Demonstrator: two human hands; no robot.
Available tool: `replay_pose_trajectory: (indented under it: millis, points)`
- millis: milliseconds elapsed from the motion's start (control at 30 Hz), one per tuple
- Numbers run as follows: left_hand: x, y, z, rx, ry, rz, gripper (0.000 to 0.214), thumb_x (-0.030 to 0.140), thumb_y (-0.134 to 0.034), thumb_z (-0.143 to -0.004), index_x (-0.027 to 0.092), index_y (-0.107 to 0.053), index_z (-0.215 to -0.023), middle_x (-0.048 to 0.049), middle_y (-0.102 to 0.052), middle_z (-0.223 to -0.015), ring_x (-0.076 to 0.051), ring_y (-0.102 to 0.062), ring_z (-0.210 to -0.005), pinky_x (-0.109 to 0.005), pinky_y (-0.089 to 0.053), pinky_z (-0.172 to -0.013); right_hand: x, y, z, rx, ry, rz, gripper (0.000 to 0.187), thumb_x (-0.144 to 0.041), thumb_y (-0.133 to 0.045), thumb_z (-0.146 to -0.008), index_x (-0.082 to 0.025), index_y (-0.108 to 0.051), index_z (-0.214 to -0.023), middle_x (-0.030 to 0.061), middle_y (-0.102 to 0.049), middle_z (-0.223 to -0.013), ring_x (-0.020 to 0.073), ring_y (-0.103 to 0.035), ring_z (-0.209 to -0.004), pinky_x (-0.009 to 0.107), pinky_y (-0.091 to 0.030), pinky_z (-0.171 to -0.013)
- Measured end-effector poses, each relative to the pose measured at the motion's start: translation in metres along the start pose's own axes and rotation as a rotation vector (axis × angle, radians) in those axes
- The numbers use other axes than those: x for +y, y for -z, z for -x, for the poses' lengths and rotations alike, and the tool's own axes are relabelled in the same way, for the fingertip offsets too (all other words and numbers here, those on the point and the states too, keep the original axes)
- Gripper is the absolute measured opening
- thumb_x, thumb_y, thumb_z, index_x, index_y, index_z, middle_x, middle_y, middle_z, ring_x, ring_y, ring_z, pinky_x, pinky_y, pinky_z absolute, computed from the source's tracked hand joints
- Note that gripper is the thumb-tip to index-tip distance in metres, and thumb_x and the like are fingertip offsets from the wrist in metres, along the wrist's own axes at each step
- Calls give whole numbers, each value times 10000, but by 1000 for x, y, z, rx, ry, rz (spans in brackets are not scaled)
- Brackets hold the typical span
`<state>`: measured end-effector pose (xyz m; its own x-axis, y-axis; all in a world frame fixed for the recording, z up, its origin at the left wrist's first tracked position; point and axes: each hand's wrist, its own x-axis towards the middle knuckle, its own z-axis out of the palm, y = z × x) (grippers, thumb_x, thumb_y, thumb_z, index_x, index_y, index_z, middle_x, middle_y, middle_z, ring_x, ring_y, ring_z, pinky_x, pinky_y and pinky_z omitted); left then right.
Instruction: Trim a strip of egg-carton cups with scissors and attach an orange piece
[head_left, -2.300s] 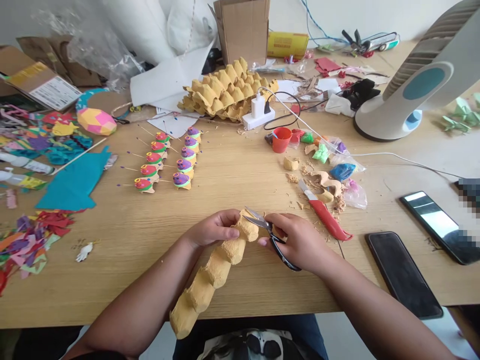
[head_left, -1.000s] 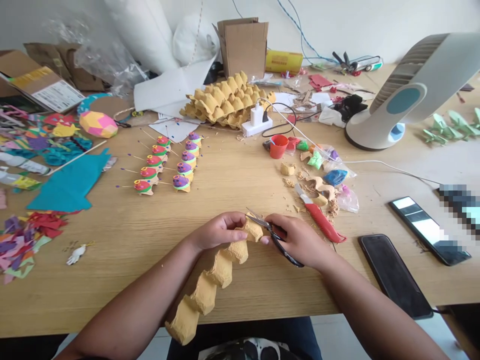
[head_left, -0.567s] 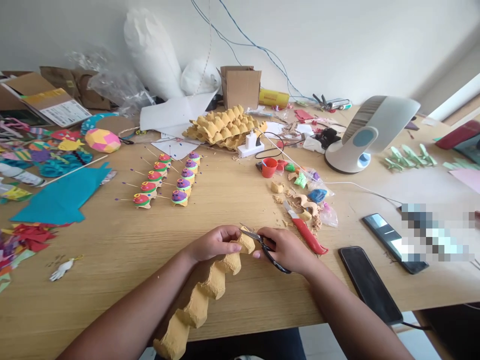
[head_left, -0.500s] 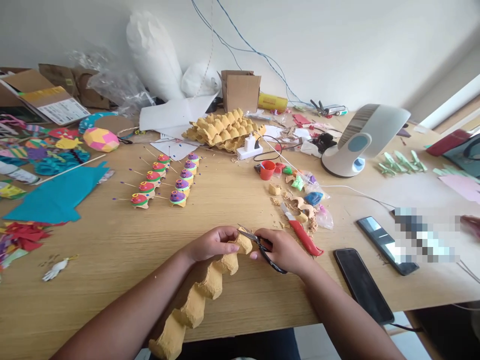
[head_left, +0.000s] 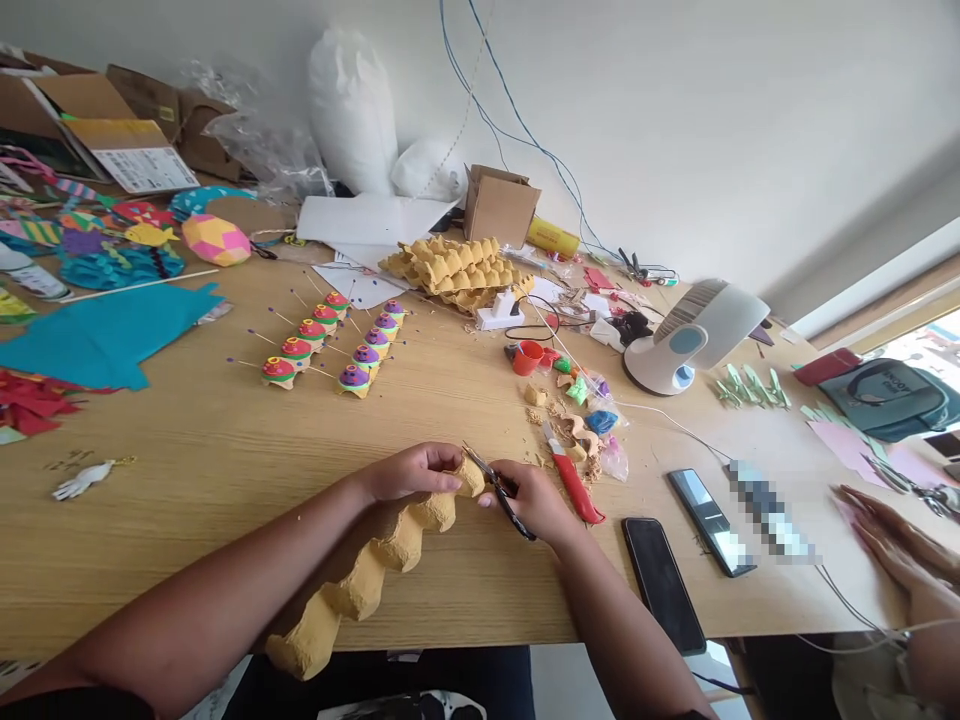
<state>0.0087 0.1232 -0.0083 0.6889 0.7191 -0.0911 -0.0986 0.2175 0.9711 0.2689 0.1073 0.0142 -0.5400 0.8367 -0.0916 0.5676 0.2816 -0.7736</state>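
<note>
A strip of yellow egg carton cups point(head_left: 360, 580) runs from the table's front edge up to my hands. My left hand point(head_left: 411, 472) pinches it near its far end. In my right hand point(head_left: 529, 497) is a pair of black-handled scissors point(head_left: 511, 512), the blades lying against the last cup. A red-handled knife point(head_left: 576, 485) rests just right of my right hand, beside cardboard scraps point(head_left: 581, 432). Farther back stand two rows of painted cup caterpillars, one red and green point(head_left: 296, 350), one purple point(head_left: 365, 355).
Stacked egg cartons point(head_left: 457, 268) and a power strip point(head_left: 500, 313) lie at the back. A white fan point(head_left: 679, 345) stands right of them. Phones point(head_left: 664, 580) lie to the right, and another person's hands point(head_left: 892, 535) rest at the far right. Blue felt point(head_left: 112, 335) lies left.
The view has swung to the right, bringing the other person's hands further into sight. My hands keep nearly the same hold on the strip and scissors.
</note>
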Motion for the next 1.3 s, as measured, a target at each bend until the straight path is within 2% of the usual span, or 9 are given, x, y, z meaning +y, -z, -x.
replay_pose_trajectory:
  millis: [267,400,500,633,867,1067,1300]
  points:
    - [-1,1,-1,-5,33,44,380,470,-851,-780,175,-623,-854,6,-589,-777,-123,-501,-697,-241,-396,-654,9,0,-3,-32,-23,-71,514,-715,-717,-870,-201,-714,-890,-21,-579,-731,150,-478,-693,253,-369,-638]
    - [-5,2,-1,-19,32,74,379,467,-860,-792,160,-651,-870,-9,-620,-796,-123,-536,-713,-232,-419,-672,12,0,-5,-50,-24,-108,517,-708,-714,-879,-191,-723,-890,-20,-584,-736,150,-489,-697,255,-355,-633]
    - [-7,2,-1,-1,35,114,374,458,-874,-792,151,-692,-901,-26,-655,-831,-123,-566,-731,-229,-442,-689,11,3,-6,-4,-25,-91,501,-689,-716,-889,-188,-716,-910,-5,-622,-766,161,-520,-721,265,-376,-653]
    - [-7,4,0,27,31,209,400,436,-920,-745,145,-744,-955,-61,-711,-893,-142,-625,-774,-235,-483,-702,4,8,-4,52,-15,-110,491,-676,-689,-918,-185,-676,-917,8,-627,-792,166,-535,-735,279,-410,-682]
    - [-8,9,4,15,63,434,463,449,-945,-696,148,-765,-998,-71,-730,-830,-135,-614,-643,-218,-436,-588,-3,10,1,57,83,-114,526,-721,-595,-951,-209,-623,-1069,30,-617,-916,198,-572,-846,314,-470,-784]
    - [-9,12,5,102,84,392,437,516,-916,-699,232,-788,-1005,-32,-731,-844,-149,-604,-659,-239,-406,-628,-3,8,0,46,130,-59,484,-668,-585,-980,-206,-628,-1119,37,-632,-912,196,-573,-829,317,-458,-783]
    - [-3,8,3,68,48,384,379,542,-890,-734,235,-779,-926,-47,-769,-930,-186,-641,-760,-260,-416,-684,-4,9,1,37,131,-35,462,-641,-588,-990,-203,-637,-1129,37,-644,-917,191,-573,-820,309,-452,-768]
